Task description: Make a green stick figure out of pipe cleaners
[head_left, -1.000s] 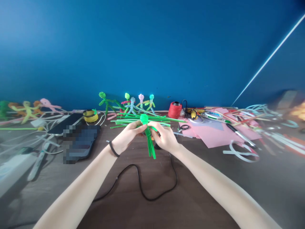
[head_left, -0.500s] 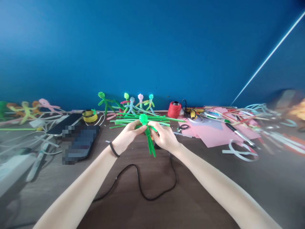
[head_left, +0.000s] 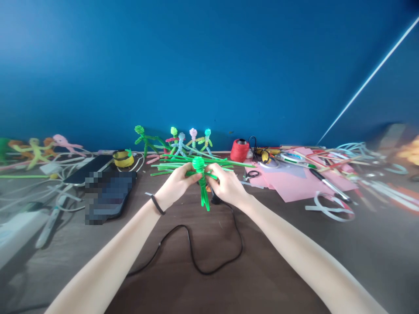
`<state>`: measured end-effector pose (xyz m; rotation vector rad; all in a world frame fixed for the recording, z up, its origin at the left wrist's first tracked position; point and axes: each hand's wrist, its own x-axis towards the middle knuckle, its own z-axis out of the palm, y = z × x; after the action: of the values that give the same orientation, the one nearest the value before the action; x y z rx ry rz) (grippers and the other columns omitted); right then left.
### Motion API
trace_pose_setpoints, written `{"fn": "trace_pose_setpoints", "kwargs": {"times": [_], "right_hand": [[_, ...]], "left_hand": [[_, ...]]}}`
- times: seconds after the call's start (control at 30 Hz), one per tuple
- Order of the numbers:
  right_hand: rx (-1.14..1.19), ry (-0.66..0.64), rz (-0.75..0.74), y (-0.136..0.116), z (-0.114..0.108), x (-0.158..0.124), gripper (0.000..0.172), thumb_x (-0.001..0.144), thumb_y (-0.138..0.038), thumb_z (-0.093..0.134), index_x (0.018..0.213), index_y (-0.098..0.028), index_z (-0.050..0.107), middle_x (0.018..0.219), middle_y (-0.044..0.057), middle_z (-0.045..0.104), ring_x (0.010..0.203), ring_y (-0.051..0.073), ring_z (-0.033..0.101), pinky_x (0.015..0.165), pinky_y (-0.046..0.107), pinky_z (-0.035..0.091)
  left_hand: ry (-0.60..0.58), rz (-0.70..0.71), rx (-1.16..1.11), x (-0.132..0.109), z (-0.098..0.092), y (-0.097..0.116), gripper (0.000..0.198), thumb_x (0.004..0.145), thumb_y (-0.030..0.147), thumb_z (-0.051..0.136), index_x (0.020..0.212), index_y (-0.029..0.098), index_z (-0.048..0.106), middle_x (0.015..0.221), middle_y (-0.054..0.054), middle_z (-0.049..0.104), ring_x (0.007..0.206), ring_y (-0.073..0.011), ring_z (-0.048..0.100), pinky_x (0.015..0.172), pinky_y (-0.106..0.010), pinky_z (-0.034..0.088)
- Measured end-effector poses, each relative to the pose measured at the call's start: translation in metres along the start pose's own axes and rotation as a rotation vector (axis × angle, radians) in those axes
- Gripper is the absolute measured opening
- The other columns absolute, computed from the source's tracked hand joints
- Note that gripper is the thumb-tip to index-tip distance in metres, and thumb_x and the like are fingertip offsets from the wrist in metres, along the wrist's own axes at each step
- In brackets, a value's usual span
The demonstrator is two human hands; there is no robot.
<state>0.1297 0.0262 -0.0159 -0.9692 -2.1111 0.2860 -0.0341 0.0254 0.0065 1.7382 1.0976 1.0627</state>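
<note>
A bright green pipe-cleaner figure [head_left: 202, 188] hangs between my hands above the table, its coiled round head up and its legs pointing down toward me. My left hand [head_left: 177, 182] pinches it at the left, just below the head, thumb against the neck. On the other side, my right hand [head_left: 227, 185] has its fingers closed on the figure's right arm. Behind the hands lies a spread of loose green pipe cleaners [head_left: 163, 167]. Several finished pipe-cleaner figures [head_left: 181, 143] in mixed colours stand against the blue wall.
A red thread spool [head_left: 239, 150], black scissors [head_left: 252, 174] and pink paper [head_left: 288, 185] lie to the right. On the left are a dark phone [head_left: 113, 196], a yellow tape roll [head_left: 123, 158] and white cables. A black cord [head_left: 196, 266] curves across the table's front.
The figure's legs have swung slightly left and appear shorter, tilted more away. My right hand has shifted a little; both hands keep hold of the figure.
</note>
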Motion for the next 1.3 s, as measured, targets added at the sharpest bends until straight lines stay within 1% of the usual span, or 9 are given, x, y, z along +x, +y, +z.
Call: {"fn": "trace_pose_setpoints", "kwargs": {"times": [0.07,0.2,0.33,0.6,0.73,0.9,1.03,1.17,1.3], "right_hand": [[0.108,-0.021,0.033,-0.001,-0.003,0.001,0.011,0.08,-0.018,0.042,0.091,-0.02,0.044,0.068,0.0,0.063,0.061,0.016,0.061,0.058,0.025,0.043],[0.337,-0.081,0.116,-0.001,-0.006,0.003,0.008,0.079,-0.017,0.044,0.086,-0.019,0.042,0.065,0.0,0.061,0.051,0.013,0.058,0.053,0.024,0.044],[0.402,-0.112,0.139,0.001,-0.008,0.005,0.004,0.078,-0.016,0.045,0.081,-0.019,0.043,0.061,-0.001,0.058,0.048,0.012,0.055,0.051,0.025,0.044],[0.399,-0.178,0.195,-0.006,-0.015,0.008,0.004,0.077,-0.014,0.044,0.076,-0.018,0.044,0.056,-0.002,0.053,0.043,0.01,0.051,0.045,0.023,0.041],[0.413,-0.171,0.189,-0.006,-0.014,0.007,0.005,0.076,-0.015,0.046,0.074,-0.018,0.043,0.059,-0.002,0.054,0.043,0.009,0.05,0.046,0.023,0.041],[0.422,-0.187,0.197,-0.003,-0.012,0.006,0.004,0.076,-0.018,0.047,0.075,-0.018,0.043,0.058,-0.002,0.055,0.044,0.01,0.05,0.046,0.023,0.04],[0.375,-0.221,0.196,-0.002,-0.01,0.006,0.004,0.078,-0.021,0.046,0.076,-0.018,0.043,0.058,-0.001,0.056,0.043,0.01,0.049,0.046,0.024,0.039],[0.362,-0.239,0.178,-0.001,-0.009,0.006,0.004,0.078,-0.021,0.046,0.076,-0.018,0.043,0.059,-0.001,0.057,0.044,0.01,0.049,0.047,0.023,0.039],[0.43,-0.266,0.182,0.0,-0.007,0.005,0.005,0.079,-0.021,0.047,0.078,-0.018,0.043,0.061,-0.002,0.056,0.044,0.009,0.049,0.048,0.023,0.04]], "left_hand": [[-0.033,0.02,0.0,0.0,-0.001,0.0,0.023,0.069,0.034,0.058,0.082,0.015,0.057,0.081,-0.003,0.06,0.081,-0.0189,0.055,0.074,-0.029,0.041],[-0.092,0.048,-0.013,0.0,-0.002,0.0,0.027,0.071,0.033,0.056,0.09,0.014,0.055,0.09,-0.005,0.061,0.087,-0.0194,0.055,0.078,-0.029,0.041],[-0.111,0.043,-0.003,0.001,-0.003,-0.002,0.029,0.072,0.033,0.056,0.093,0.013,0.054,0.095,-0.006,0.061,0.09,-0.0193,0.055,0.08,-0.028,0.041],[-0.119,0.022,-0.009,0.0,-0.003,0.003,0.033,0.072,0.035,0.055,0.097,0.012,0.055,0.099,-0.007,0.062,0.092,-0.0205,0.056,0.08,-0.028,0.042],[-0.127,0.007,0.076,-0.001,-0.004,0.009,0.035,0.07,0.036,0.055,0.096,0.012,0.057,0.1,-0.007,0.063,0.093,-0.0217,0.056,0.08,-0.028,0.041],[-0.097,0.016,0.151,-0.002,-0.003,0.01,0.034,0.068,0.034,0.055,0.093,0.012,0.06,0.095,-0.005,0.065,0.091,-0.0225,0.057,0.078,-0.029,0.042],[-0.085,0.0,0.168,-0.001,-0.002,0.008,0.027,0.067,0.031,0.056,0.085,0.013,0.061,0.089,-0.003,0.067,0.087,-0.0215,0.058,0.075,-0.028,0.043],[-0.085,-0.041,0.157,-0.001,-0.001,0.006,0.023,0.067,0.031,0.056,0.08,0.012,0.061,0.08,-0.002,0.066,0.083,-0.0207,0.059,0.071,-0.027,0.043],[-0.077,-0.069,0.087,-0.001,0.002,0.004,0.021,0.069,0.031,0.053,0.077,0.012,0.059,0.076,-0.001,0.065,0.078,-0.0189,0.059,0.067,-0.025,0.043]]}}
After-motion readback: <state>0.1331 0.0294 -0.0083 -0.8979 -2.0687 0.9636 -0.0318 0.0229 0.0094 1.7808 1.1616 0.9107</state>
